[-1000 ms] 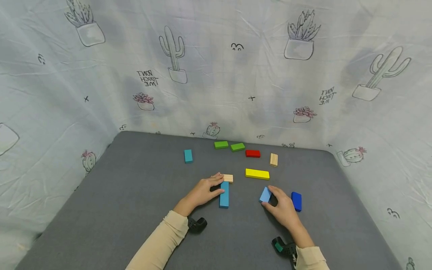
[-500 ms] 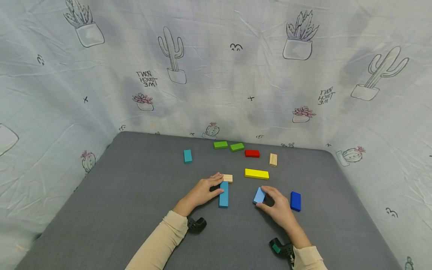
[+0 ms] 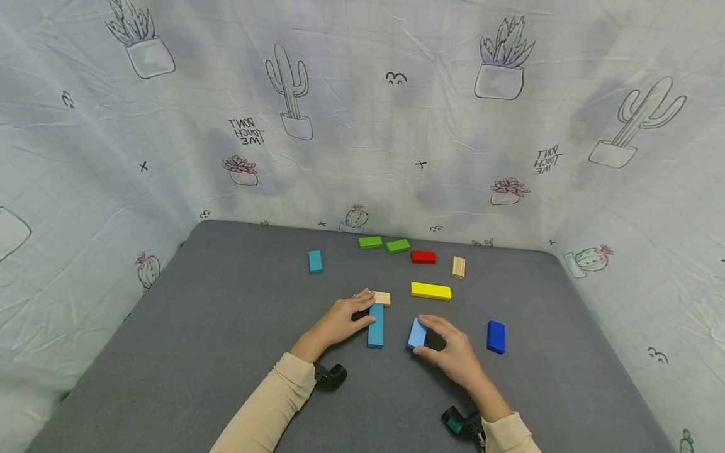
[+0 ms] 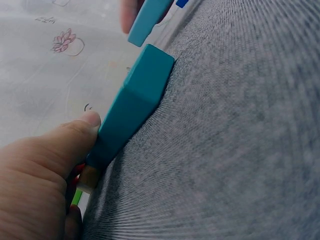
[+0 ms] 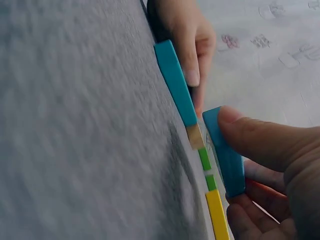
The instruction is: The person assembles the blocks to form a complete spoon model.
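My right hand (image 3: 450,352) pinches a light blue block (image 3: 417,333) between thumb and fingers. In the right wrist view this blue block (image 5: 225,155) appears held clear of the tabletop. A long blue block (image 3: 376,326) lies lengthwise on the table, its far end against a plain wooden block (image 3: 382,299). Beside them rests my left hand (image 3: 340,322), fingers fairly straight. Its thumb (image 4: 85,127) touches the long block's left side, and its fingertips reach the wooden block, partly covering it.
On the grey table (image 3: 226,352) lie a yellow block (image 3: 431,291), a dark blue block (image 3: 496,337), a red block (image 3: 423,257), two green blocks (image 3: 370,243), another wooden block (image 3: 459,267) and a teal block (image 3: 315,262). A cactus-print cloth (image 3: 351,170) hangs behind.
My right hand has carried the light blue block leftward, away from the dark blue block and closer to the long blue one. The left hand has stayed in place.
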Tool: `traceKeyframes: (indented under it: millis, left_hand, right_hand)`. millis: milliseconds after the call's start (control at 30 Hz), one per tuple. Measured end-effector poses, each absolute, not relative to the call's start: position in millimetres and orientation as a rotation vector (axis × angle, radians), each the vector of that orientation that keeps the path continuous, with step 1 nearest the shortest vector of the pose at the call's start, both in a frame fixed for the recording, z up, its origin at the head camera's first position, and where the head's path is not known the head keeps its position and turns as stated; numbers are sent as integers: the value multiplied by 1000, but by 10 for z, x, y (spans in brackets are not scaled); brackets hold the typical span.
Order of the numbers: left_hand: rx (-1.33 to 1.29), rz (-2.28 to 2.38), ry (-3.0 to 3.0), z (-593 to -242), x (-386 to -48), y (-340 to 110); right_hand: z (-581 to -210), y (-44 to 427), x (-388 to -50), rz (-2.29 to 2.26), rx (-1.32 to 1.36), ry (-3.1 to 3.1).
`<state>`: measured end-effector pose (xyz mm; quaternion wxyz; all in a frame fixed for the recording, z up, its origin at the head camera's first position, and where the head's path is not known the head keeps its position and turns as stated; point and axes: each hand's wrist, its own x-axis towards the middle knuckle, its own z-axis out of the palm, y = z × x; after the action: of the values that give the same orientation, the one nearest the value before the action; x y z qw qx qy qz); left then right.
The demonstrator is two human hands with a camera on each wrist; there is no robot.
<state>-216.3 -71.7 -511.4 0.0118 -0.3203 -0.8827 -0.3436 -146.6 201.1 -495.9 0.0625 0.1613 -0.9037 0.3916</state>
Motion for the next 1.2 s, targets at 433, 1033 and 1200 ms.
traceKeyframes:
  millis: [433, 1033, 1200]
  left_hand:
    - [-980, -1046, -2756, -5112, -2183, -709]
    - [-964, -1029, -2762, -5111, -2191, -691]
    - [-965, -1036, -2753, -5118, -2193, -691]
  right_hand:
    - [-4946, 1775, -1397, 1307, 636, -2735]
    - [-4958, 1477, -1235, 1318, 902, -2764]
    - [-4961, 1446, -1222, 1275, 939, -2768]
